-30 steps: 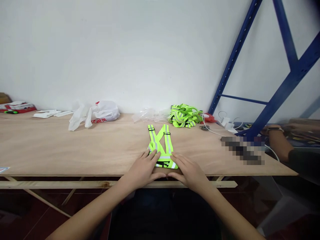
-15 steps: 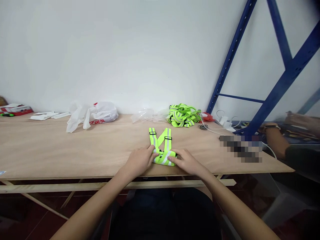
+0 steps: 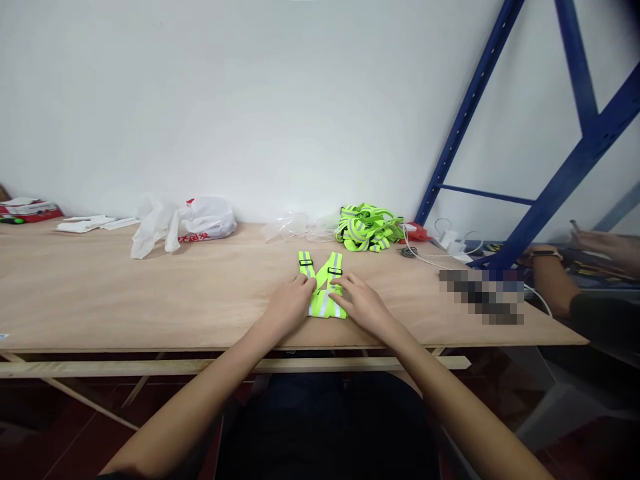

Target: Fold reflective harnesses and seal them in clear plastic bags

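A folded neon-yellow reflective vest (image 3: 326,307) with silver stripes lies flat near the table's front edge. Its two straps point away from me, each with a black slider buckle. At the vest's left side, my left hand (image 3: 291,303) has its fingers closed on the base of the left strap; the thumb is mostly hidden. From the right, my right hand (image 3: 364,301) touches the folded band, thumb and fingers apart with yellow fabric showing between them.
A heap of similar reflective straps (image 3: 367,228) lies against the wall, beside clear plastic bags (image 3: 290,227). White plastic bags (image 3: 207,219) sit further left. A blue metal frame (image 3: 550,180), cables and a co-worker's arm (image 3: 553,280) are at right.
The lower part of the vest has been folded upward, making the bundle shorter. Both hands have moved slightly away from me, and the right fingers have spread on the fabric.
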Available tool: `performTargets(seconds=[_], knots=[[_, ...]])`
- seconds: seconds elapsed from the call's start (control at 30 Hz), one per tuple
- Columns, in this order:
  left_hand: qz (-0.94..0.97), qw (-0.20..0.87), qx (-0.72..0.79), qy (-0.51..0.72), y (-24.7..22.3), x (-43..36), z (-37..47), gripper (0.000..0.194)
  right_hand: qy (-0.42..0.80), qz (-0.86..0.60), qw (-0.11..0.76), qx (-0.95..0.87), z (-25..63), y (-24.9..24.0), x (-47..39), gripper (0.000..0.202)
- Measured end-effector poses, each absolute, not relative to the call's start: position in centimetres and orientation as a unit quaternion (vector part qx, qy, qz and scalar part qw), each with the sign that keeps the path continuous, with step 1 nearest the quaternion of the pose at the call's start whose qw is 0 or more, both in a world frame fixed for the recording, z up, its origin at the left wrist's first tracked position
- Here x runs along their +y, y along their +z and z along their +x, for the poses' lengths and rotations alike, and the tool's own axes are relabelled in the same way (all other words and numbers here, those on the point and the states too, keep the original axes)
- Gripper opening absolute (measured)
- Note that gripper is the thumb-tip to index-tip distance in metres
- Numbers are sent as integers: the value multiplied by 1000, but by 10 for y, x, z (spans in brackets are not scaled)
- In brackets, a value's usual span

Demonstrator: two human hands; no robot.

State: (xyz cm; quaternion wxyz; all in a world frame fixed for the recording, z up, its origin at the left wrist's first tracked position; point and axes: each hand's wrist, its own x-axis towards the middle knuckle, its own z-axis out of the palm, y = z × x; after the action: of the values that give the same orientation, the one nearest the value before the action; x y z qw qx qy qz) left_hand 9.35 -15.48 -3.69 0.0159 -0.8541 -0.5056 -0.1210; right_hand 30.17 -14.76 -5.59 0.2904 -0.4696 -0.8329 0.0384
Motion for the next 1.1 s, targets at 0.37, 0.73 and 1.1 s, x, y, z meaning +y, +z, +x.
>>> performTargets(seconds=[0.37, 0.73, 1.1], knots=[[-917, -61, -338, -204, -55, -222, 58, 33, -124, -342, 271, -891, 310, -76, -234, 47], [-905, -112, -367, -186, -22, -188, 69, 31, 78, -405, 364, -835, 313, -58, -204, 28], [-890, 9, -417, -182, -34, -155, 88, 16, -121, -445, 287, -840, 307, -68, -174, 23]])
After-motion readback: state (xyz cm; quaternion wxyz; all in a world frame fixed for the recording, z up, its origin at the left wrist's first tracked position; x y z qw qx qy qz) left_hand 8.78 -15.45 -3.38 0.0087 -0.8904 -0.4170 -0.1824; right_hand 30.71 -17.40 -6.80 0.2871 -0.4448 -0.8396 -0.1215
